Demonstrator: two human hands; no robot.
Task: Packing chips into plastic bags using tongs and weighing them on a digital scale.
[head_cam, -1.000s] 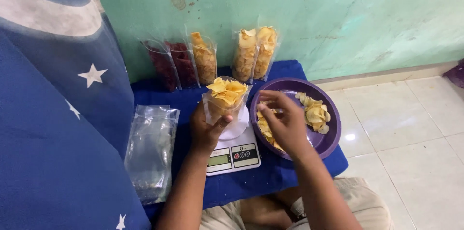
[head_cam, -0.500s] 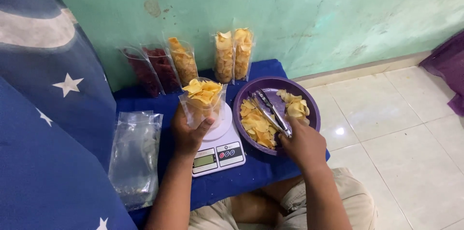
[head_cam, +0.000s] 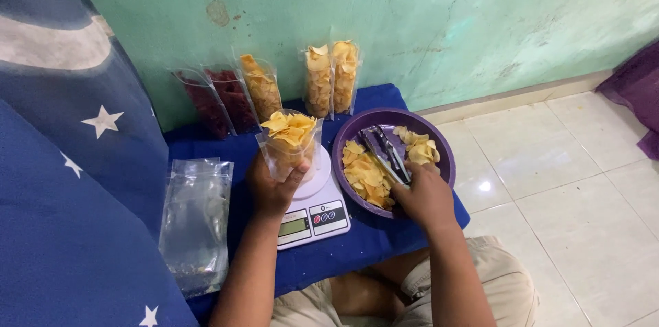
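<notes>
Cloth [head_cam: 384,244]: blue, covers the low table; everything I work on sits here.
Bowl [head_cam: 439,145]: purple, right of the scale, chips [head_cam: 367,176] piled on its near-left side and far edge.
Scale [head_cam: 312,207]: white, display faces me; pouch rests on its platter.
Empty bags [head_cam: 195,220]: clear stack, lying flat to my left, well apart from the scale.
Pouch [head_cam: 288,145]: clear, upright, heaped above the rim.
Left hand [head_cam: 271,186]: fingers curled around the pouch's lower half, firm grip.
Right hand [head_cam: 425,196]: fingers closed on the tongs' handle end.
Tongs [head_cam: 384,152]: metal, lying across the bowl, tips among the chips.
Note: I judge the reading is only good if my left hand steadies without pressing down; add chips in small pinches.
</notes>
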